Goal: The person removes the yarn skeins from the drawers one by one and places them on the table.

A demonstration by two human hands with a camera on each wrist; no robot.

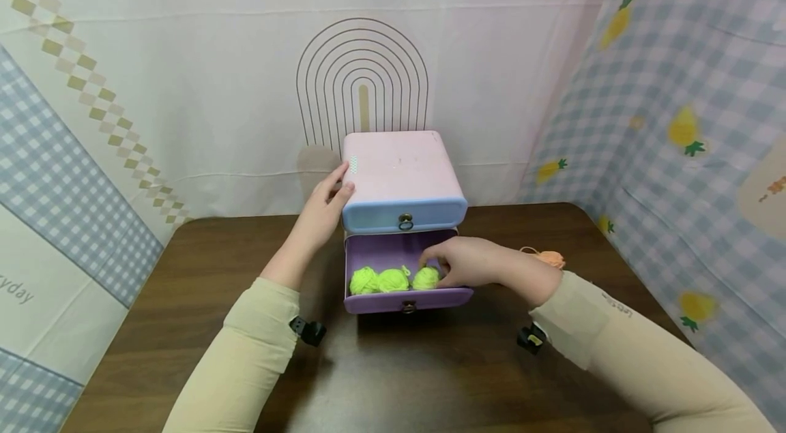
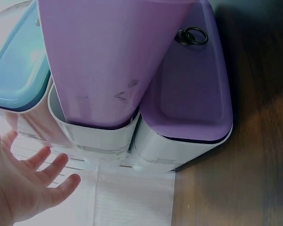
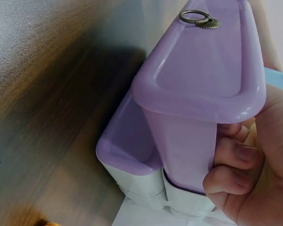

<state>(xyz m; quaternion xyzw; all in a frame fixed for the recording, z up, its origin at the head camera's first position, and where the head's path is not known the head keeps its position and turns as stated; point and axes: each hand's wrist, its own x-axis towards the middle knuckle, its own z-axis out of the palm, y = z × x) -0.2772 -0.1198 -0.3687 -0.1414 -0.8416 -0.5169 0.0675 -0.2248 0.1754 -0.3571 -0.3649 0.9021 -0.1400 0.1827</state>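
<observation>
- The left hand (image 1: 322, 211) has its fingers spread out, and it grips nothing. Its fingertips rest on the left edge of the little cabinet (image 1: 402, 167), up by the pink top.
- The right hand (image 1: 469, 261) reaches into the middle drawer (image 1: 374, 303) from the right side. Its fingers bend down around the right yarn ball (image 1: 425, 278). I cannot tell if it is grasping the ball or just touching it, because the drawer wall hides the ball in the right wrist view.
- The middle drawer is purple and pulled out.
- Three bright yellow-green balls sit in a row at the front of it. The left yarn ball (image 1: 364, 280) touches the middle yarn ball (image 1: 393, 280), and the right one is just beside that.
- Over it is the blue top drawer (image 1: 377, 216), pushed in, with a ring handle (image 1: 405, 223) on its front.
- Under it is a purple bottom drawer (image 2: 193, 84), also pushed in.
- Some orange yarn (image 1: 550, 258) lies on the brown desk (image 1: 424, 378), right of the cabinet and near the right arm.
- A pale cloth (image 1: 215, 78) with patterns hangs behind the desk.
</observation>
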